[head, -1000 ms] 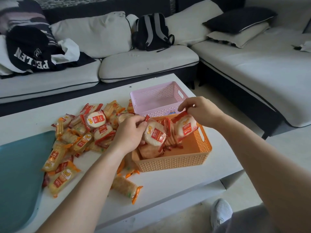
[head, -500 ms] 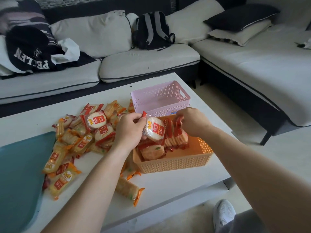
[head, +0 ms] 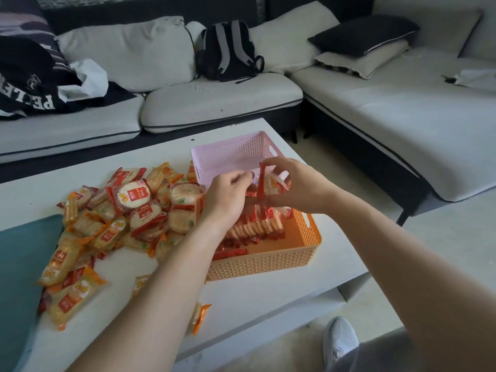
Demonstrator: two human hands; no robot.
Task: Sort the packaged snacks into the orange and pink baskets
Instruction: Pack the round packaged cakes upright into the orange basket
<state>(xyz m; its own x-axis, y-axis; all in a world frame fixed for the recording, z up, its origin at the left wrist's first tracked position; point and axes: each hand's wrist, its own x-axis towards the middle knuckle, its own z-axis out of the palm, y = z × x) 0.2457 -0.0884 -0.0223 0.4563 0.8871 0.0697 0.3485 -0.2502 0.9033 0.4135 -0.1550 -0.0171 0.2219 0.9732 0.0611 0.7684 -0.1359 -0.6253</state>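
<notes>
stray packet [head: 200,316]: alone on the near tabletop [head: 268,294], orange-ended.
orange basket [head: 268,264]: near right; red-ended packets stand on edge in a row inside.
loose pile [head: 120,218]: left of that basket, unsorted.
left hand [head: 228,196]: fingers curled; i cannot tell whether it grips anything.
right hand [head: 295,187]: pinches a red-ended packet [head: 271,182] above the basket's far end.
handling: likely light, slippery film over brittle crackers; take the crimped end seam, not the middle.
pink basket [head: 230,154]: just beyond; nothing visible inside.

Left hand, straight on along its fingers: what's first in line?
Likely the red-edged snack packet pinched by the right hand, right ahead of the left hand; the pink basket sits behind. Depth is unclear.
</notes>
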